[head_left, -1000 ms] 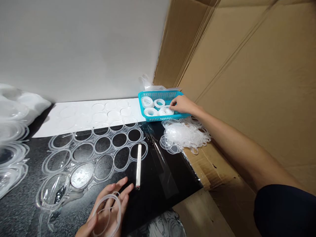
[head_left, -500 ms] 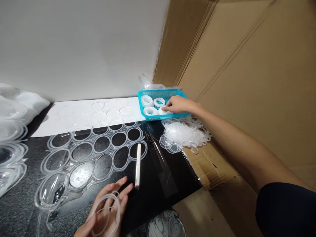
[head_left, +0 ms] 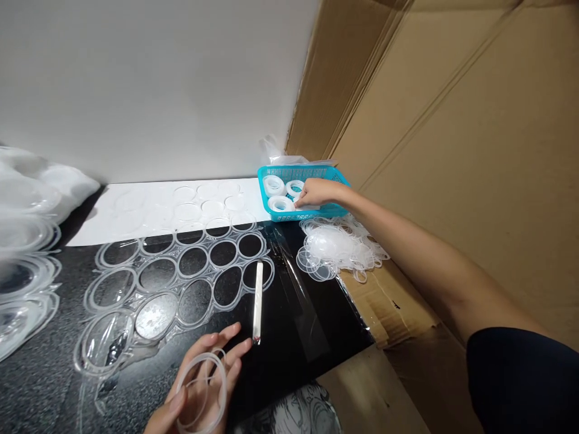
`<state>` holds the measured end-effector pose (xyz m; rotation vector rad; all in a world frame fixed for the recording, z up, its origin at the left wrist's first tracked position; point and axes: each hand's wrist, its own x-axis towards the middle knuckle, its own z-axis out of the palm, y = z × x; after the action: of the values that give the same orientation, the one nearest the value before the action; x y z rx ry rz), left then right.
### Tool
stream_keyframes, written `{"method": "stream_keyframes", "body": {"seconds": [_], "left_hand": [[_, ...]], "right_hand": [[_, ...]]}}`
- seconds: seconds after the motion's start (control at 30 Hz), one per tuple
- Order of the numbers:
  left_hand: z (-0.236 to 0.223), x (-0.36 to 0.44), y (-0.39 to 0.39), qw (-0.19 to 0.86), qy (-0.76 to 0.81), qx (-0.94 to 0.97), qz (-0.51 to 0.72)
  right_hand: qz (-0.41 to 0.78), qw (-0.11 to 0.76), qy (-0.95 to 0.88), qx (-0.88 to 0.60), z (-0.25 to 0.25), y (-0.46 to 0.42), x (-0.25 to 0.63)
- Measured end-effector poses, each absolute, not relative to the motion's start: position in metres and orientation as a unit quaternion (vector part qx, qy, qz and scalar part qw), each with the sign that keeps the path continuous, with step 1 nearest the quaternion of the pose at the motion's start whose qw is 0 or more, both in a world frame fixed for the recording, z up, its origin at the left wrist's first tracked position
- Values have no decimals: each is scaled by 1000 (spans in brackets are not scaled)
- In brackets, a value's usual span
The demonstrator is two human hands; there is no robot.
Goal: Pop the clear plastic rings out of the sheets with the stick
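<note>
My left hand (head_left: 203, 377) is at the bottom of the head view, fingers curled, holding a few thin translucent plastic rings (head_left: 224, 386) between thumb and fingers. My right hand (head_left: 316, 191) reaches into a turquoise plastic basket (head_left: 265, 191), fingers drawn together and pointing down. Its fingertips are at the edge of a front stack of white rings (head_left: 281, 205); what they hold, if anything, is hidden. More ring stacks (head_left: 274, 185) lie in the basket, some partly covered by the hand.
A joined sheet of translucent rings (head_left: 176, 265) covers the black table (head_left: 289, 374). A narrow white stick-like tool (head_left: 257, 304) lies at its right edge. Loose rings (head_left: 337, 247) are heaped before the basket, near cardboard (head_left: 452, 120). Ring sheets (head_left: 27, 271) are piled at left.
My right hand has shifted a little left inside the basket, toward the front-left ring stack. My left hand keeps hold of its rings. The whole view has drifted slightly.
</note>
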<state>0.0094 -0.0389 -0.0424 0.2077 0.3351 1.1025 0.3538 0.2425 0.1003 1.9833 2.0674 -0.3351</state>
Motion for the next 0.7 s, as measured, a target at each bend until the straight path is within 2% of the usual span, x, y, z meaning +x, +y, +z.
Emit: {"method": "stream_keyframes", "body": {"seconds": [0.33, 0.53, 0.7], "left_hand": [[-76, 10, -29, 852, 47, 122, 508], [-55, 11, -36, 836, 142, 90, 522], [-46, 13, -36, 830, 142, 99, 531]], "right_hand": [[-119, 219, 737, 628, 100, 246, 356], [-71, 203, 740, 637, 91, 244, 348], [-82, 213, 734, 639, 96, 245, 348]]}}
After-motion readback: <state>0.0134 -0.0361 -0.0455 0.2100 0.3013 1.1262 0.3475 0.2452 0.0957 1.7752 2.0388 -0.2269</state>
